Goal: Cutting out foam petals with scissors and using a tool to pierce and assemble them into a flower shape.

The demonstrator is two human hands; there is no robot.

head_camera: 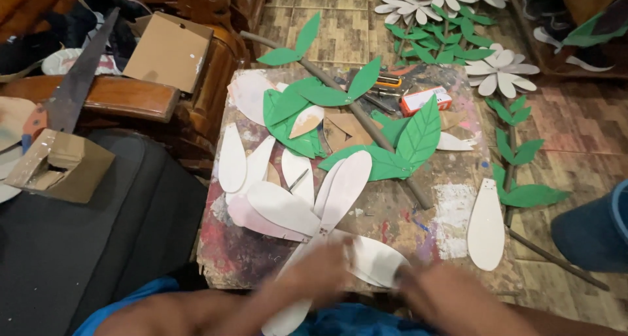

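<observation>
White paper petals lie fanned out on a paint-stained wooden board. My left hand is blurred at the board's near edge and rests on the joined petal bases. My right hand, also blurred, touches a white petal from the right. A long petal sticks out below my left hand. Whether either hand grips a petal cannot be told. A brown stem with green paper leaves lies diagonally across the board behind the petals.
One loose white petal lies at the board's right edge. An orange box and tools sit at the far end. Finished white paper flowers with green stems lie on the floor right. Cardboard boxes and a saw are left.
</observation>
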